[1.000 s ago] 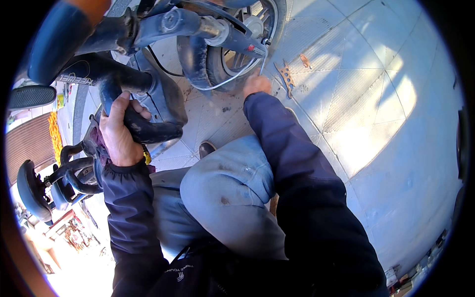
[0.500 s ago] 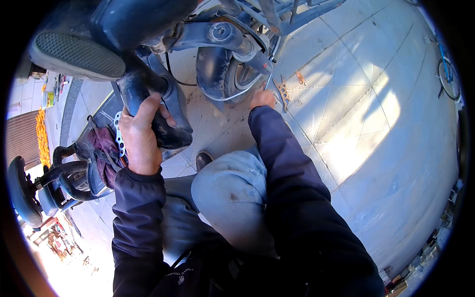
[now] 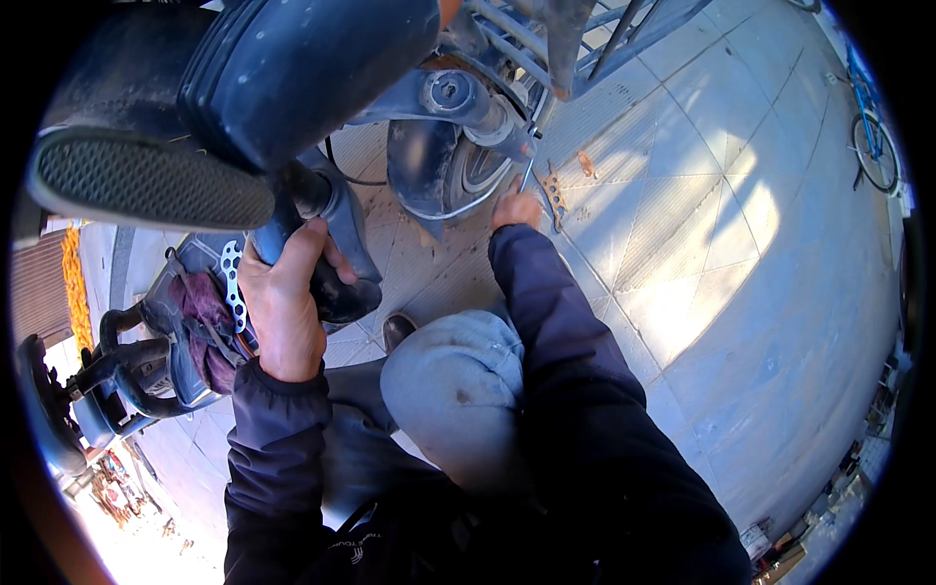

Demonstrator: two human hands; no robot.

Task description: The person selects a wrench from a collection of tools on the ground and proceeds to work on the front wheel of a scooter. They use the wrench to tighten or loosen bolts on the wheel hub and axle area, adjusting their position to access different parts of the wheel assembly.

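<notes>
My left hand (image 3: 291, 302) grips a thick black curved tube (image 3: 343, 297) on the vehicle, thumb on top. Farther forward, my right hand (image 3: 515, 207) is closed around a slim silver wrench (image 3: 528, 168) that reaches up to the axle end (image 3: 534, 133) at the small wheel's hub. The wheel's black fender (image 3: 417, 171) curves just left of it. A rusty flat spanner with holes (image 3: 554, 195) lies on the tiles right of my right hand. A silver multi-hole spanner (image 3: 232, 285) and a purple rag (image 3: 200, 346) rest beside my left hand.
Black vehicle parts (image 3: 292, 68), a ridged pedal (image 3: 146, 177) and a metal rack (image 3: 595, 54) crowd the top. My bent knee (image 3: 448, 385) is between my arms. Tiled floor (image 3: 741, 351) spreads rightward. A blue bicycle (image 3: 871, 141) stands at the far right edge, black tubing (image 3: 146, 380) at left.
The view has shifted, bringing the pedal, rack and blue bicycle further in. Both hands appear lower in the picture, still gripping the same tube and wrench.
</notes>
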